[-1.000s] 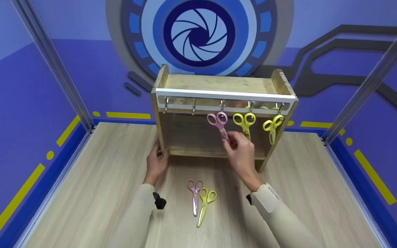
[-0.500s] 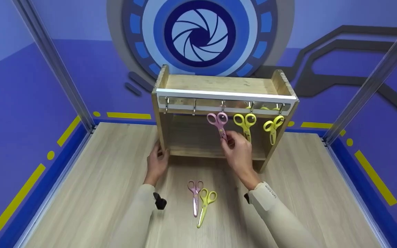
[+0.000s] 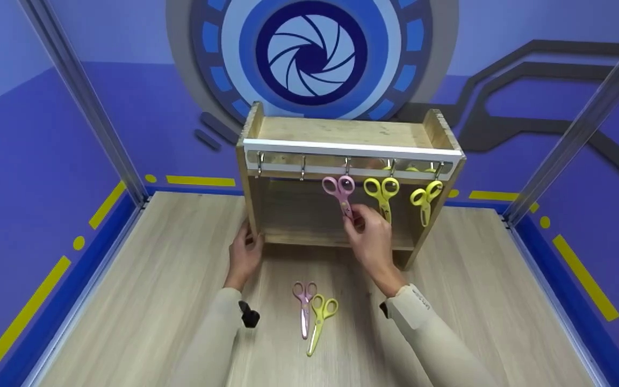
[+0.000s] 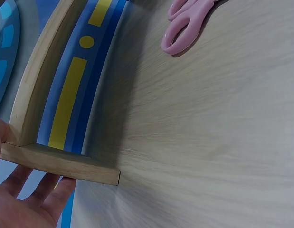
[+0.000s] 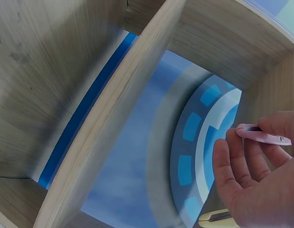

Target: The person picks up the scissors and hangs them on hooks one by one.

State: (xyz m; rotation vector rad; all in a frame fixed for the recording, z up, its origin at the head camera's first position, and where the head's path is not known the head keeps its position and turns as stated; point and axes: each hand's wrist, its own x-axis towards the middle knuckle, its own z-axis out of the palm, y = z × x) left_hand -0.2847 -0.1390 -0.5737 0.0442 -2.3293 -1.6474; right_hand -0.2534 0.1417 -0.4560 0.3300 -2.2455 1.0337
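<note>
My right hand (image 3: pixel 373 242) pinches a pair of pink scissors (image 3: pixel 344 206) near their lower end, handles up. One handle loop is at the middle metal hook (image 3: pixel 347 163); I cannot tell whether it bears on the hook. In the right wrist view, thumb and fingertips hold the lower end of these pink scissors (image 5: pixel 264 137). My left hand (image 3: pixel 244 258) grips the left side of the wooden shelf (image 3: pixel 336 239), thumb and fingers on either side of its panel (image 4: pixel 61 164). Yellow scissors (image 3: pixel 382 202) and another yellow pair (image 3: pixel 424 202) hang from hooks on the right.
On the table (image 3: pixel 180 301) in front of the shelf lie pink scissors (image 3: pixel 304 307) and yellow scissors (image 3: pixel 318 321), side by side. A white hook rail (image 3: pixel 352 146) runs along the shelf's front. Patterned blue panels (image 3: pixel 127 118) and metal posts (image 3: pixel 86 102) surround the table.
My right hand and the lower end of the held pink scissors have shifted slightly left. My left hand stays on the shelf's side.
</note>
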